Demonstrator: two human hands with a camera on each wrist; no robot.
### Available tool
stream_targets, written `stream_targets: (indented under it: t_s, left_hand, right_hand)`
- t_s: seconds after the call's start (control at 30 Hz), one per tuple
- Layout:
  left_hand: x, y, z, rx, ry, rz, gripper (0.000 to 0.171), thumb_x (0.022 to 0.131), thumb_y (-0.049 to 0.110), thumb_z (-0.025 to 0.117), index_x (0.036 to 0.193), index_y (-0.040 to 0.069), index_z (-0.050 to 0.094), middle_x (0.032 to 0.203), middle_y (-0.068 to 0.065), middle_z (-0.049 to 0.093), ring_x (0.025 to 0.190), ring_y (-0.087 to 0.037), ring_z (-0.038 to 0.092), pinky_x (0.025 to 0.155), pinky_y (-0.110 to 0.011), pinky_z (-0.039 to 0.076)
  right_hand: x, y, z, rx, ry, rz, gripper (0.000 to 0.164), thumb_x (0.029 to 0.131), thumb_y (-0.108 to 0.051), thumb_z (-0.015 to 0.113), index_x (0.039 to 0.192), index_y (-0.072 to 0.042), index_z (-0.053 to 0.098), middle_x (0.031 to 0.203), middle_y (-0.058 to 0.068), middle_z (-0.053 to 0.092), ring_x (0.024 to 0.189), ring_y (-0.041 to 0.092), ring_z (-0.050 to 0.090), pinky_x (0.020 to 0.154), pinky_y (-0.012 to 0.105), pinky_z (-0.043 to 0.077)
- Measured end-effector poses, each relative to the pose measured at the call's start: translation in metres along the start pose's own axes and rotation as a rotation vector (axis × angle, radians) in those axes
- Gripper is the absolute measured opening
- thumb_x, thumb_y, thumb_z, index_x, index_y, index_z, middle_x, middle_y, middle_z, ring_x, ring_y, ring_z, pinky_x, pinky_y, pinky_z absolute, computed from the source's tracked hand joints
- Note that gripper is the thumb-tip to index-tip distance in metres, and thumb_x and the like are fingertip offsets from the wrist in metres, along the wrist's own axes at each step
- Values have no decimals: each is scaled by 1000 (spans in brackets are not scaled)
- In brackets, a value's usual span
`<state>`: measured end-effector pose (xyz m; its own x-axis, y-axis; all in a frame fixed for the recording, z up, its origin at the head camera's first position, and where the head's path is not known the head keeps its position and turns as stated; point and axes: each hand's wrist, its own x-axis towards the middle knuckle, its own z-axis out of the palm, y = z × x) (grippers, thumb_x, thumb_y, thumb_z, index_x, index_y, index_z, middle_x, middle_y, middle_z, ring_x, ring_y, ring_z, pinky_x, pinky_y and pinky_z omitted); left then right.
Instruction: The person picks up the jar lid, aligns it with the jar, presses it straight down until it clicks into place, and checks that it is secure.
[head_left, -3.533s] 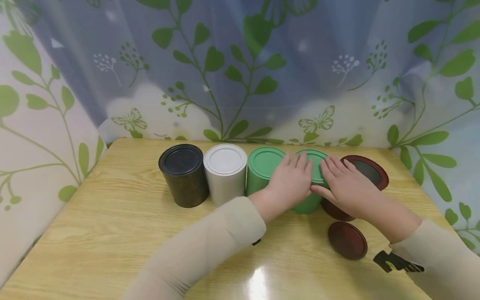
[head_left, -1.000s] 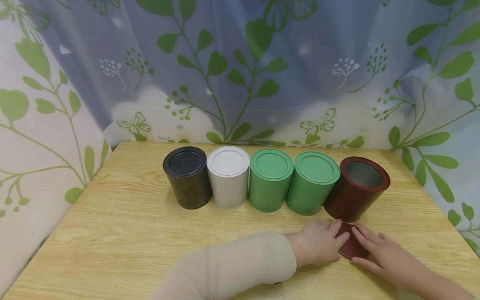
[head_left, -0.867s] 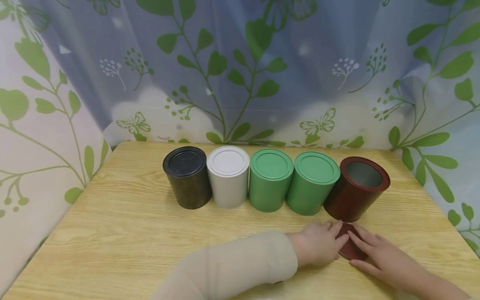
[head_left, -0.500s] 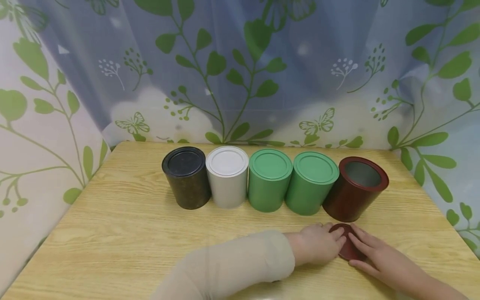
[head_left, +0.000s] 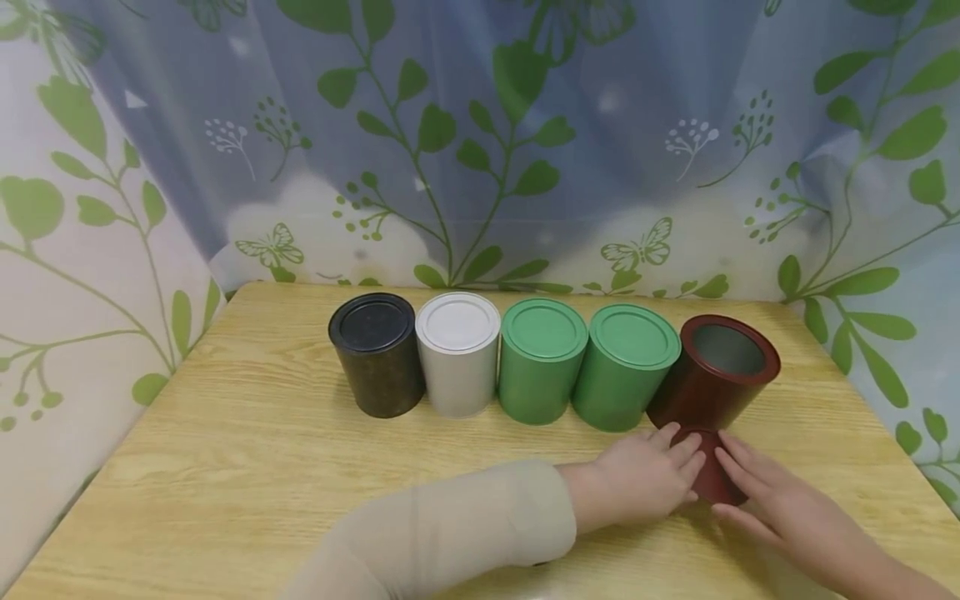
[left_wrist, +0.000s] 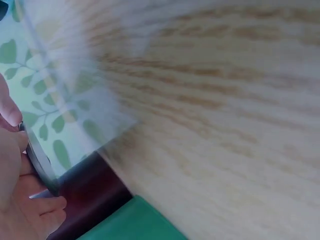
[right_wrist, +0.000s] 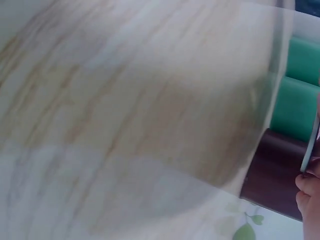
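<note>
A dark red round lid (head_left: pixel 717 471) is held between my two hands, in front of the dark red can (head_left: pixel 697 400). That can stands uncovered, its grey inside showing through the round opening. My left hand (head_left: pixel 645 477) grips the lid's left edge, fingers on its top face. On the other side, my right hand (head_left: pixel 795 517) holds the right edge with its fingers over the rim. In the left wrist view the lid (left_wrist: pixel 41 162) shows edge-on, raised off the tabletop, with fingers on both faces. The right wrist view catches only a thin strip of the lid (right_wrist: pixel 310 150).
Left of the red can, a row of lidded cans stands side by side: a green can (head_left: pixel 624 375), another green can (head_left: pixel 540 375), a white can (head_left: pixel 457 375) and a black can (head_left: pixel 381 375). A leaf-patterned curtain (head_left: pixel 480 167) hangs behind the wooden table (head_left: pixel 225 467).
Earlier both hands lay on the green lids, then came down to the red lid on the table. Over the last half second they have raised it slightly towards the red can.
</note>
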<state>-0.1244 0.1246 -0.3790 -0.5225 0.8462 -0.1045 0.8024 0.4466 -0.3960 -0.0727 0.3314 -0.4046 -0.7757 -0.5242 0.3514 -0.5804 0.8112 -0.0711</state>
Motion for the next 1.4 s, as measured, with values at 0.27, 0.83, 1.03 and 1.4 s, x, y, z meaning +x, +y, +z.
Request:
stream_targets:
  t_s: [0.27,0.83,1.03,1.4]
  left_hand:
    - [-14,-10,-15,10,205,-11,50,101,45,25,142,22,41,146,3,37,131,-19,36,101,-27,36]
    - [-16,-36,-53,14,291,-36,51,101,44,27,143,17,40,146,-1,37,133,-22,34,105,-28,32]
    - [5,-51,-62,-75,133,-53,54,100,46,22,148,22,27,152,1,23,139,-22,19,109,-28,23]
    - [31,-70,-62,-85,36,10,53,102,42,22,150,20,20,154,1,17,141,-17,10,112,-27,9]
  right_hand:
    - [8,-1,-21,-2,174,-108,64,87,-46,60,134,-5,51,145,7,38,132,-4,19,99,4,15]
    - [35,4,-55,-60,318,-192,67,95,-54,38,125,3,58,134,16,50,129,-3,30,91,3,30]
    - [48,18,-60,-72,322,-175,68,93,-57,36,130,-3,55,140,8,44,120,4,47,54,9,44]
    - [60,35,-63,-64,183,-67,64,82,-36,70,133,-1,51,140,14,43,91,33,64,57,22,49]
